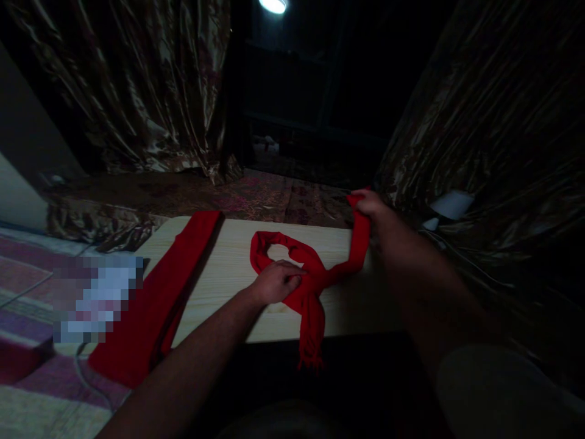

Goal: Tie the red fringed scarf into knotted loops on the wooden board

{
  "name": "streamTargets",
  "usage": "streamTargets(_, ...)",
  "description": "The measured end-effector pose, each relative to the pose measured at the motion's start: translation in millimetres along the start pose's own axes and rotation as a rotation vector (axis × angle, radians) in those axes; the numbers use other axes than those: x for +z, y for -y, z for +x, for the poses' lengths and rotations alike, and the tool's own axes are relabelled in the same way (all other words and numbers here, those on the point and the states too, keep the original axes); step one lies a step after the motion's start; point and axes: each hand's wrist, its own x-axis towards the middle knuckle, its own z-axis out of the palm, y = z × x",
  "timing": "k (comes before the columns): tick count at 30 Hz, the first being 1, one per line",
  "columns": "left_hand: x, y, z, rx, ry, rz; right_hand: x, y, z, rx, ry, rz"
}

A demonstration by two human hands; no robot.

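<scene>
A red scarf (pixel 315 286) lies looped on a light wooden table (pixel 228 268), crossing over itself near the front edge, with a fringed end hanging off the front. My left hand (pixel 276 281) presses down on the crossing of the scarf. My right hand (pixel 372 207) grips the other scarf end at the table's far right corner and holds it raised. A second red cloth (pixel 169 292), long and flat, lies along the table's left side and hangs off its front left corner.
Shiny brown curtains (pixel 137 91) hang at the back left and on the right. A patterned carpet (pixel 265 195) lies beyond the table. A blurred patch (pixel 98 299) sits left of the table. The room is dark, with one lamp (pixel 274 5) overhead.
</scene>
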Motion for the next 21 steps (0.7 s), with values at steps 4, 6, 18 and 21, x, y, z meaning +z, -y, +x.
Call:
streamTargets(4, 0.6, 1.3, 0.0, 0.011, -0.003, -0.014, 32.9, 80.3, 14.0, -0.315, 0.264, 0.232)
streamTargets(6, 0.0, 1.2, -0.1, 0.011, -0.006, -0.019, 56.2, 112.6, 12.2, -0.427, 0.356, 0.250)
streamTargets(18, -2.4, -2.9, -3.0, 0.058, -0.057, -0.053, 121.9, 106.9, -58.1, -0.457, 0.243, -0.023)
streamTargets(21, 1.1, -1.9, -1.3, 0.076, -0.116, -0.052, 103.4, 72.7, -79.2, -0.269, 0.158, -0.174)
